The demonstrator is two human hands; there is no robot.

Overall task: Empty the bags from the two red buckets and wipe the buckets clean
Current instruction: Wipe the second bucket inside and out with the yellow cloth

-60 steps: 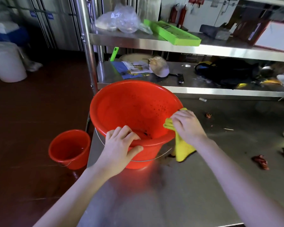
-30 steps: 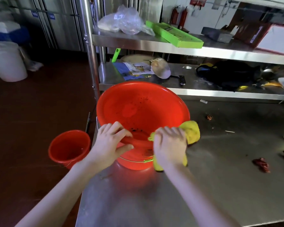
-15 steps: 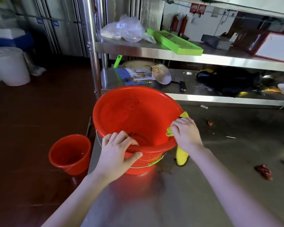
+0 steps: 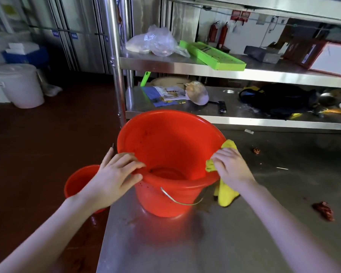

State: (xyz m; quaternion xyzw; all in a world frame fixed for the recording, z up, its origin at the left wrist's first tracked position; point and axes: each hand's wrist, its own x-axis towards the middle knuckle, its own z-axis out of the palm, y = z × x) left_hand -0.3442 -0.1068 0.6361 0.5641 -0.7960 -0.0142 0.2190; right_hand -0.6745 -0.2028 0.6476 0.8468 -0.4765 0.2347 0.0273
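A person wipes a red big bucket that stands on a steel table, close to its left edge. The left hand grips the near-left rim, fingers curled over the lip and thumb outside. The right hand holds a yellow cloth bunched against the right rim, its tail hanging down outside. No bag shows inside; dark specks dot the inner wall, so wiping looks part done. Next, the cloth likely needs to reach inside while the left hand steadies the rim. A red small bucket sits on the floor to the left, partly hidden. A shelf stands just behind; bare steel lies nearer and to the right, with red scraps farther right
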